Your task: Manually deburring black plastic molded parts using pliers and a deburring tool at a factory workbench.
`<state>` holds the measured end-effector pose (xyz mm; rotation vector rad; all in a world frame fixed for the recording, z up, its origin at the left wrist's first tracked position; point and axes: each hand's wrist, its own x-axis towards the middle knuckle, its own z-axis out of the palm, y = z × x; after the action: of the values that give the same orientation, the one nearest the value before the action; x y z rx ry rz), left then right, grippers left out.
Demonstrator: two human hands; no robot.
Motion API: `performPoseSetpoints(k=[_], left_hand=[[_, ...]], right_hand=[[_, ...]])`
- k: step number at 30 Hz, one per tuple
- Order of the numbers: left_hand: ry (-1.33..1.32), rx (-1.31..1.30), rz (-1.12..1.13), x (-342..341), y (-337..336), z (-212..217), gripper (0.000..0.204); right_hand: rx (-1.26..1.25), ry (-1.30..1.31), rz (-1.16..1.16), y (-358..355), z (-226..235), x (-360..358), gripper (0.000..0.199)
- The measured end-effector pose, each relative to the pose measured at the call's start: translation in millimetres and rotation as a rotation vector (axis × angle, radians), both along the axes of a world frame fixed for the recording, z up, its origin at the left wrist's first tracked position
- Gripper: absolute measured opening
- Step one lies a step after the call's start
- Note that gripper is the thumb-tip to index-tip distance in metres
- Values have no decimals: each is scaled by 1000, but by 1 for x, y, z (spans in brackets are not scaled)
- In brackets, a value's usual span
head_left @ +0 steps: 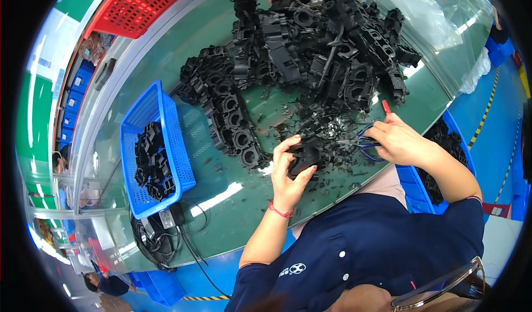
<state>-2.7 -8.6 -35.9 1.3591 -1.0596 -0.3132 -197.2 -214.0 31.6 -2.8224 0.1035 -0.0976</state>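
Around a black molded plastic part (306,155), the fingers and thumb of my left hand (287,173) are closed. A red band circles that wrist. My right hand (400,140) grips blue-handled nippers (366,144), whose metal jaws point left toward the part, a little apart from it. A red handle-like piece (386,107) sticks up just beyond the right-hand fingers; I cannot tell whether the hand holds it. Small black scraps (338,132) lie scattered under and beyond both hands.
A big heap of black molded parts (332,46) covers the far table, with a row of ring-holed parts (233,112) left of it. A blue basket (185,168) at left holds more parts. Cables (177,231) lie below it. Another blue bin (413,187) stands at right.
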Motion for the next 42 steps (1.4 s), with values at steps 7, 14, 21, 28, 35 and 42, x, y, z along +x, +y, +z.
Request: performPoseSetpoints(k=[7,14,21,28,35,42], left_hand=[[97,0,-81,1,1,-3,33],[105,-18,-123,3,0,-2,36],[164,-26,-178,4,0,-3,38],[272,-27,-284,4,0,-6,35],[439,-40,-430,5,0,-3,40],[419,30,-493,7,3,4,39]], right_hand=[[-78,-202,44,8,49,19,41],[-277,-413,118,9,39,41,42],[-330,-479,125,10,35,48,38],[-396,-519,190,8,38,52,27],[-437,-512,255,8,45,55,22],[-406,-470,302,6,52,58,23]])
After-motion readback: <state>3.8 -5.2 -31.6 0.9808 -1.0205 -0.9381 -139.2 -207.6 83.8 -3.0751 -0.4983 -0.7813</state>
